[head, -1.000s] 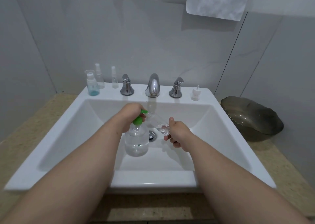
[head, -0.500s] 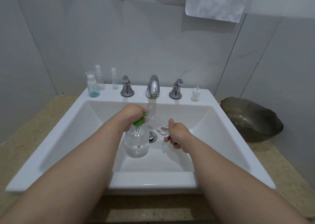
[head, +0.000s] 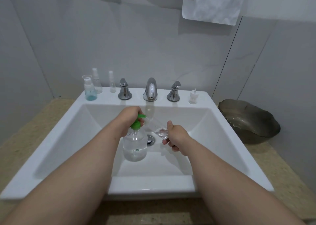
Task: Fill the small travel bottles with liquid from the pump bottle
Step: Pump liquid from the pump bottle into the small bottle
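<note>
A clear pump bottle with a green pump head stands in the white sink, partly filled with clear liquid. My left hand curls over the green pump head. My right hand grips a small clear travel bottle, tilted with its mouth at the pump's spout. A little liquid sits in its lower end. Three more small bottles stand on the sink's back left ledge: one with blue liquid, a spray bottle and a thin one. A white spray cap stands on the back right ledge.
A chrome faucet with two handles stands at the back of the sink. The drain lies behind the pump bottle. A dark glass bowl sits on the beige counter at right. White towels hang above.
The green pump head has risen a little under my left hand. The travel bottle stays at the spout in my right hand.
</note>
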The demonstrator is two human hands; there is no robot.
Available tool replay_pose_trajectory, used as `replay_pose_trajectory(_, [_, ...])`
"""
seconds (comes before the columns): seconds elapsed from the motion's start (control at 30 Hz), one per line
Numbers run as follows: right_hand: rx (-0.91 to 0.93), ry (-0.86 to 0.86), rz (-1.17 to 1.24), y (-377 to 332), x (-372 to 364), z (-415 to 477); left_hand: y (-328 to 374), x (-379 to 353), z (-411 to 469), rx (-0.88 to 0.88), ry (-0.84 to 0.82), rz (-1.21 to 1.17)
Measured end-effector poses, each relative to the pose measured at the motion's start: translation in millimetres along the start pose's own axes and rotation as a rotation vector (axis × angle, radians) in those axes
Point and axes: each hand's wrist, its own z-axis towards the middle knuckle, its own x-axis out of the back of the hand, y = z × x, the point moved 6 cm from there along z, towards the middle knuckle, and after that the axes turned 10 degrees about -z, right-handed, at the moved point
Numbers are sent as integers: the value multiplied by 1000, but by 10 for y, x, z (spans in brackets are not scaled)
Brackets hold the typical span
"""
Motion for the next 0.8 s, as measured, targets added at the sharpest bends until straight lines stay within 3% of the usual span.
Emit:
replay_pose_trajectory(0.6, [-15, -1, -20, 26, -15, 24, 69, -34, 53, -92, -4, 241])
replay_pose_trajectory(0.8, [-10, -10, -11, 20, -3, 26, -2, -7, 27, -36, -2, 123])
